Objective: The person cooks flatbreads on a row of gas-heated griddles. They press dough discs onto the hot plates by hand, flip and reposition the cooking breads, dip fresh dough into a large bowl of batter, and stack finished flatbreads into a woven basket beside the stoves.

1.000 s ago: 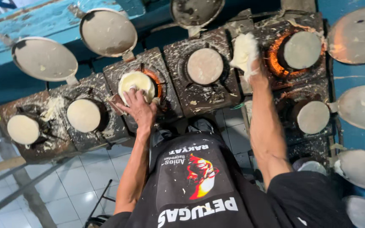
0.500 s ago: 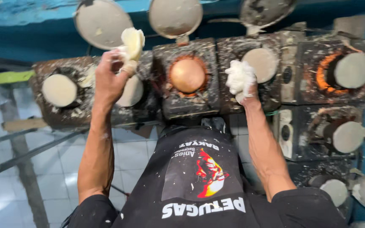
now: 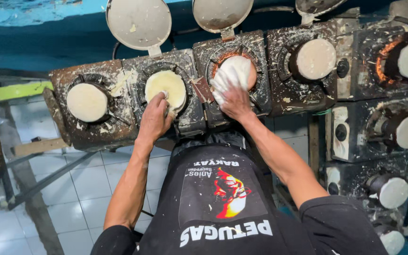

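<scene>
Presently wiping and lifting stage: right hand [image 3: 234, 101] presses white cloth [image 3: 225, 78], fingers clenched on it, onto third burner's pan; left hand [image 3: 154, 118] pinches pale pancake [image 3: 166, 87] edge. Next needs clean peel.

left hand [image 3: 154, 115] fingers curled, reaching forward | right hand [image 3: 234, 97] seemingly clenched, arm outstretched

Pale round cake [image 3: 166, 88] in mould; white cloth [image 3: 227, 78] bunched.
</scene>
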